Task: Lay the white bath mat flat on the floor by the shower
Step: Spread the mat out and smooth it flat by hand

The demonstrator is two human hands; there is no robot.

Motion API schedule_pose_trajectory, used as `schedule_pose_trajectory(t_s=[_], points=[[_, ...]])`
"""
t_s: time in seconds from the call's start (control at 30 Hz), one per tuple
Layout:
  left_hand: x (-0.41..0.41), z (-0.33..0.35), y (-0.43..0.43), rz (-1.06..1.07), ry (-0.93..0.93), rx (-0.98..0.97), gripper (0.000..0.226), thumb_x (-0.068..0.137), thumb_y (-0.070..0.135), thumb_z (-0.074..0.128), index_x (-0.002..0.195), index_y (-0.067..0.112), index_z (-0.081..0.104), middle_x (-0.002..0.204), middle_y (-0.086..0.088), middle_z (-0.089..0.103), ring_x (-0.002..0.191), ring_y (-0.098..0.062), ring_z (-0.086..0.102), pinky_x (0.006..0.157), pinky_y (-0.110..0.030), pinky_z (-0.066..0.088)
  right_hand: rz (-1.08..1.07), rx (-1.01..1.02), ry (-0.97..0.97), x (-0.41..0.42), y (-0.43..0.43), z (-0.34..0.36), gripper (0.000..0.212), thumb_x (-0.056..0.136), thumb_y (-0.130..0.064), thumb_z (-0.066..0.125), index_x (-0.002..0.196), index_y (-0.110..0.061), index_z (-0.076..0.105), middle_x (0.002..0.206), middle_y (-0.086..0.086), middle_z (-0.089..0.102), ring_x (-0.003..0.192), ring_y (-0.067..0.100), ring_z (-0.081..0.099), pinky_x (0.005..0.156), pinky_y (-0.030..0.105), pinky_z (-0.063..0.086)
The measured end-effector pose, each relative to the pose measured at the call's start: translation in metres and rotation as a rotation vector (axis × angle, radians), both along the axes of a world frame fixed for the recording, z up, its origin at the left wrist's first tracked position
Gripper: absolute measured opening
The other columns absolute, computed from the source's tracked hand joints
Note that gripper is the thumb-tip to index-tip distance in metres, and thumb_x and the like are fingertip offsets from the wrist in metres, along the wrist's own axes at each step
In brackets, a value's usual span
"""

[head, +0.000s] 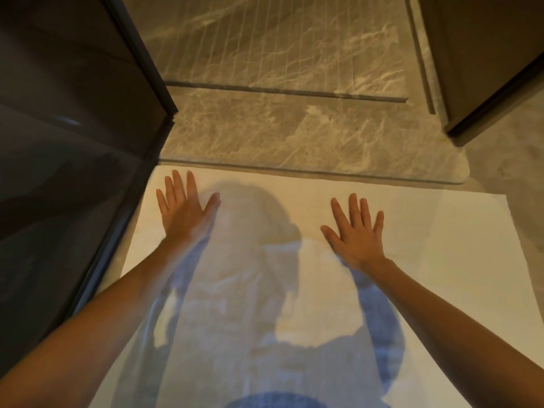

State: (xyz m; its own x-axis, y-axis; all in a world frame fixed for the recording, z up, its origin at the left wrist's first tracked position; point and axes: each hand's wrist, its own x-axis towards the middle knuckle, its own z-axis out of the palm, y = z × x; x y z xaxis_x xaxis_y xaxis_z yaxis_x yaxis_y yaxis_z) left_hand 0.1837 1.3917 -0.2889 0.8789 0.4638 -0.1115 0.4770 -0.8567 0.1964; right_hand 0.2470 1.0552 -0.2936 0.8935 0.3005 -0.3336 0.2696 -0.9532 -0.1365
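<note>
The white bath mat [459, 260] lies spread on the floor, its far edge along the marble shower threshold [294, 142]. My left hand [184, 206] rests palm down on the mat near its far left corner, fingers apart. My right hand [357, 231] presses flat on the mat right of centre, fingers spread. Small wrinkles show in the cloth between the hands. My shadow covers the mat's middle.
A dark glass shower panel [73, 201] with a black frame runs along the mat's left side. The grooved marble shower floor [279, 42] lies beyond the threshold. A dark door or panel [494, 63] stands at the upper right, with grey floor [512, 169] beside it.
</note>
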Motion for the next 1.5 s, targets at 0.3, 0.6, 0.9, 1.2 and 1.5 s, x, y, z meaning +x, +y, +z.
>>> schedule_pose_trajectory(t_s=[0.3,0.6,0.9,1.2,1.5], points=[[-0.035,-0.016,-0.025,-0.084,0.097,0.084,0.079,0.082,0.073,0.006,0.149,0.032,0.0,0.158,-0.012,0.007,0.144,-0.034,0.004,0.113,-0.057,0.001,-0.06,-0.059,-0.027,0.008,-0.034,0.008,0.065,0.09,-0.063,0.009,0.146,-0.034,-0.006,0.157,0.01,-0.01,0.143,0.03,-0.011,0.112,0.058,-0.006],[-0.037,-0.015,-0.007,-0.071,0.108,0.083,0.075,0.084,0.073,0.006,0.148,0.035,-0.004,0.159,-0.008,0.001,0.145,-0.029,-0.003,0.114,-0.055,-0.004,-0.069,0.008,0.017,0.016,-0.015,0.003,0.064,0.092,-0.06,0.016,0.146,-0.035,-0.009,0.157,0.01,-0.013,0.143,0.03,-0.013,0.111,0.058,-0.007],[-0.068,-0.011,-0.024,-0.044,0.109,0.047,0.077,0.084,0.072,0.009,0.149,0.032,0.0,0.158,-0.01,0.003,0.145,-0.03,-0.001,0.114,-0.053,-0.003,-0.253,-0.021,-0.021,-0.009,-0.084,0.01,0.069,0.087,-0.067,0.011,0.147,-0.035,-0.001,0.158,0.009,-0.006,0.144,0.027,-0.009,0.113,0.056,-0.005],[-0.069,-0.011,-0.026,-0.06,0.118,0.035,0.075,0.084,0.073,0.009,0.148,0.037,-0.006,0.159,-0.008,0.0,0.145,-0.03,-0.003,0.113,-0.054,-0.004,-0.312,-0.066,0.042,-0.022,-0.09,0.008,0.065,0.09,-0.062,0.014,0.144,-0.037,-0.011,0.157,0.005,-0.014,0.143,0.024,-0.015,0.111,0.059,-0.008],[-0.073,-0.011,-0.033,-0.073,0.122,0.05,0.074,0.085,0.073,0.009,0.147,0.036,-0.009,0.159,-0.009,0.001,0.145,-0.031,-0.002,0.113,-0.054,-0.004,-0.31,-0.07,0.021,-0.029,-0.097,0.011,0.069,0.084,-0.066,0.007,0.144,-0.037,-0.01,0.157,0.005,-0.012,0.143,0.024,-0.014,0.111,0.059,-0.007]])
